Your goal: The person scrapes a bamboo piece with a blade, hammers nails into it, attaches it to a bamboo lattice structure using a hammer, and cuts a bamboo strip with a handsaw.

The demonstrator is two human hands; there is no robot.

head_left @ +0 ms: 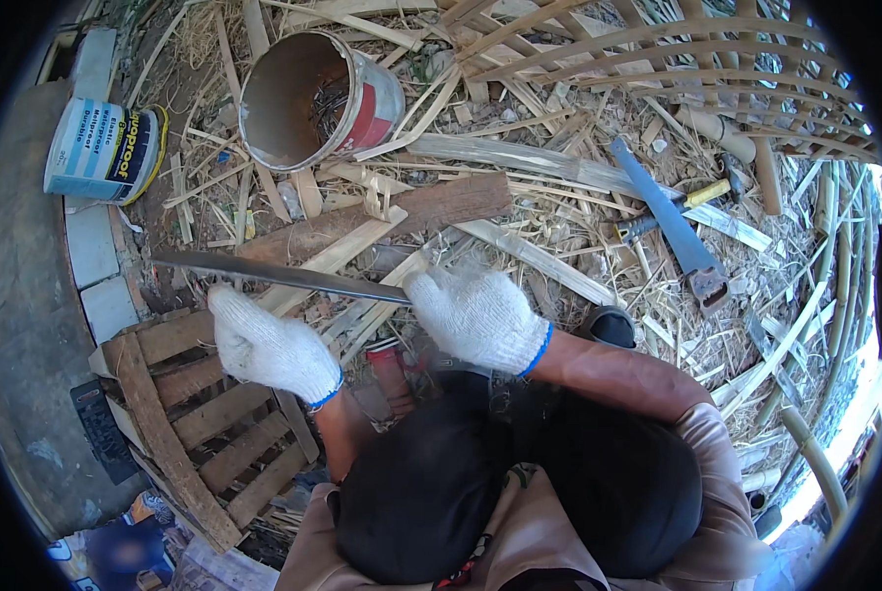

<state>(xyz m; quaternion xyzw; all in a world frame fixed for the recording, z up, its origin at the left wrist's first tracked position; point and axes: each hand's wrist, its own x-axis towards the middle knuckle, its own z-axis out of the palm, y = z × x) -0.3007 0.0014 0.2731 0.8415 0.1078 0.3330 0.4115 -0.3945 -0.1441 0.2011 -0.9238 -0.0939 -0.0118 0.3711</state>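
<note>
Both my hands wear white knit gloves with blue cuffs. My right hand (pixel 480 313) is wrapped round the grip end of a machete (pixel 293 277), whose long dark blade reaches out to the left, roughly level. Below the blade and apart from it, my left hand (pixel 273 350) is closed with its fingers curled in. Whatever it may hold is hidden. A brown wooden plank (pixel 411 215) lies just beyond the blade, with pale split bamboo strips (pixel 347 251) across and around it.
A slatted wooden crate (pixel 229 433) stands at the left. Beyond are a whitish bucket (pixel 377 103) with metal pieces inside and a blue-white tub (pixel 101 153). Right lie a blue-bladed handsaw (pixel 668 212) and a yellow-handled hammer (pixel 702 194). A woven bamboo frame (pixel 697 64) fills the far right.
</note>
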